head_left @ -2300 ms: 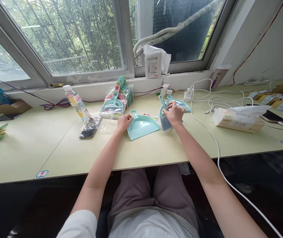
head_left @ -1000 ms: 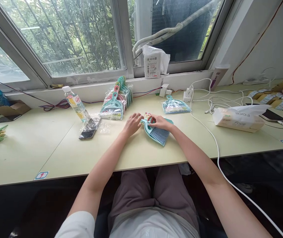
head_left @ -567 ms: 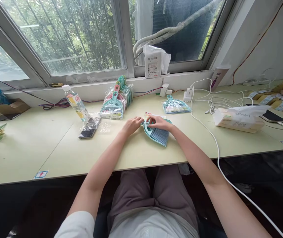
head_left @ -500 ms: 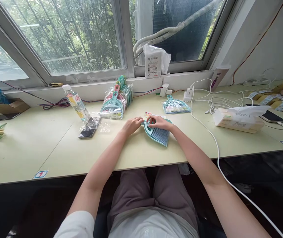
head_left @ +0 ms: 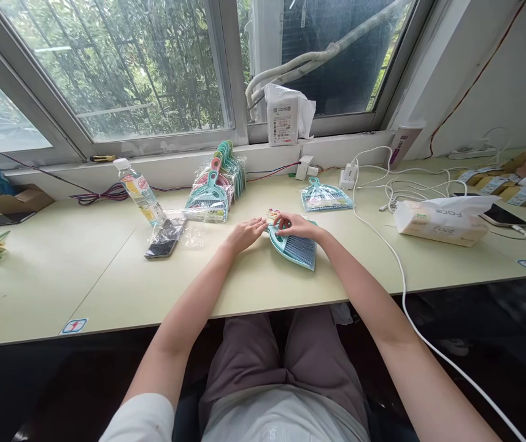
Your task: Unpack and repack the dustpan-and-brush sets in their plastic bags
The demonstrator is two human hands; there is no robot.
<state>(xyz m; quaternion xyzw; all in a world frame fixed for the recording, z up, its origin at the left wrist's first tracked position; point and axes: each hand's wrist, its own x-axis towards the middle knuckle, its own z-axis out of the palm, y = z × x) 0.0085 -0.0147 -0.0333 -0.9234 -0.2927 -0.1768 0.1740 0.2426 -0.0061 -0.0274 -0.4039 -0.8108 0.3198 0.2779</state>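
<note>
A wide window (head_left: pixel 129 73) fills the far side, and the pale table (head_left: pixel 129 288) runs beneath it from left to right, its near edge just in front of the seated person's lap. At the far middle leans a cluster of wrapped brush sets (head_left: pixel 219 181). The teal dustpan (head_left: pixel 286 255) lies on the tabletop between the two hands' reach, handle end to the left, wide end to the right, with a strip of bare surface between it and the near edge. The brush (head_left: pixel 302 248) rests over it, bristles pointing right. Beyond sits another wrapped set (head_left: pixel 327 197); well to the right is a tissue pack (head_left: pixel 442 222). A bottle (head_left: pixel 138 190) tilts on the left.

The left hand (head_left: pixel 245 233) is fairly flat, fingers together, their tips at the handle end; I can't tell whether they grip. The right hand (head_left: pixel 297 226) curls thumb and finger towards each other over the brush handle; its hold is also unclear. A phone (head_left: pixel 164 242) lies left of the left hand, and a white cable (head_left: pixel 402 282) drops over the near edge at right.
</note>
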